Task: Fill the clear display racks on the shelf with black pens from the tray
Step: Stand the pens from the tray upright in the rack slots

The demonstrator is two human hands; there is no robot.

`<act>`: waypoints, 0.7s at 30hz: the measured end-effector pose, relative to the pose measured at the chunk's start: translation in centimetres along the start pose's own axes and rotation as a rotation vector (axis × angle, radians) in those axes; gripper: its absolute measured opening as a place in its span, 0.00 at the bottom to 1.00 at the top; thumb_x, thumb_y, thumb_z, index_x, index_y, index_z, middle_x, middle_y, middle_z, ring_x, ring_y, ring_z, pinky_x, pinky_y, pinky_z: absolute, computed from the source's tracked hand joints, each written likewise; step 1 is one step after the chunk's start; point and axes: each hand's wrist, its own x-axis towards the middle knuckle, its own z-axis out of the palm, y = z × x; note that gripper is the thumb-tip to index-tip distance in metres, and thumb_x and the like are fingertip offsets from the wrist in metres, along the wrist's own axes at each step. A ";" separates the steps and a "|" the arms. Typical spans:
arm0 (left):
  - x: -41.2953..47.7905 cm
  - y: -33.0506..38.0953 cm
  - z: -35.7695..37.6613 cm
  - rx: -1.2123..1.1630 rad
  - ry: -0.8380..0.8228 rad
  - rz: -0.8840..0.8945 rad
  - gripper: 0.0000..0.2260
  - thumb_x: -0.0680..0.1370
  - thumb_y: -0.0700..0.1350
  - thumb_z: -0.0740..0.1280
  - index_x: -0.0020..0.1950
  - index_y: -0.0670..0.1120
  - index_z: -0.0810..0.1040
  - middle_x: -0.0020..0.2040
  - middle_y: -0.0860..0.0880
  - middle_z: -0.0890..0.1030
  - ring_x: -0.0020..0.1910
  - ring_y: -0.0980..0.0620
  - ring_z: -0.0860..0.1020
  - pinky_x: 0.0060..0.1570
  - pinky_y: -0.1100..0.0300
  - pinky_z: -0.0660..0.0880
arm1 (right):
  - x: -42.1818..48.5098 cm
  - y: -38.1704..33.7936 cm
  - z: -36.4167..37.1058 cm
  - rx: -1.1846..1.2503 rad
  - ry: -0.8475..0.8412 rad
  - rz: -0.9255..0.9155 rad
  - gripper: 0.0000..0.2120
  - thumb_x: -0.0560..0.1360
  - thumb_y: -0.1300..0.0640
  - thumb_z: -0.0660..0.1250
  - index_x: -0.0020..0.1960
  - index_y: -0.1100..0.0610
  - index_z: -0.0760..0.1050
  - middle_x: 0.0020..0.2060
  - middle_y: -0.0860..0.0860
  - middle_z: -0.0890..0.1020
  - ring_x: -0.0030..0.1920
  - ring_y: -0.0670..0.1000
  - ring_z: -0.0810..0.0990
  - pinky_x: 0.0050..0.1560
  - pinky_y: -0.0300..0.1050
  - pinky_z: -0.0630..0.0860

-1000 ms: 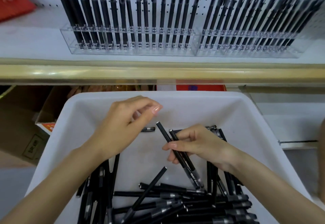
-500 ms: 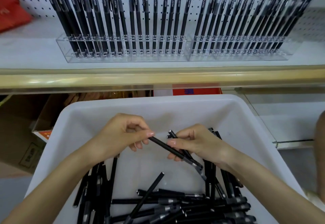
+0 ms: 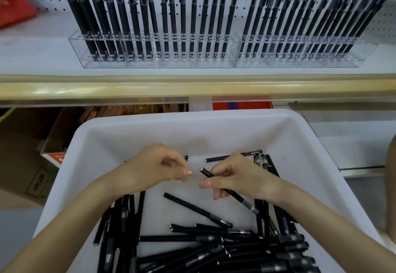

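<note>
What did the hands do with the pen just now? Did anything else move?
The left hand reached in and pinched the tip of the pen, then let go; now a small gap lies between them. The right hand kept gripping the pen all along. The racks and the loose pens in the tray stayed as they were.

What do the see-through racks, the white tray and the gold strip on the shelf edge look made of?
Racks: probably clear acrylic, glossy; the pens show through the walls. Tray: likely moulded plastic, smooth white, low sheen, with rounded corners. Strip: perhaps metal or metallic-coated trim, judging by its streaky highlights.
</note>
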 end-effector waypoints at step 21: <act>-2.6 1.0 -4.6 -0.531 0.366 0.130 0.23 0.58 0.58 0.79 0.42 0.42 0.83 0.42 0.39 0.84 0.38 0.50 0.83 0.39 0.63 0.79 | -3.6 -4.4 -5.4 0.246 0.369 -0.110 0.12 0.67 0.55 0.70 0.47 0.61 0.83 0.33 0.56 0.83 0.30 0.49 0.78 0.34 0.36 0.77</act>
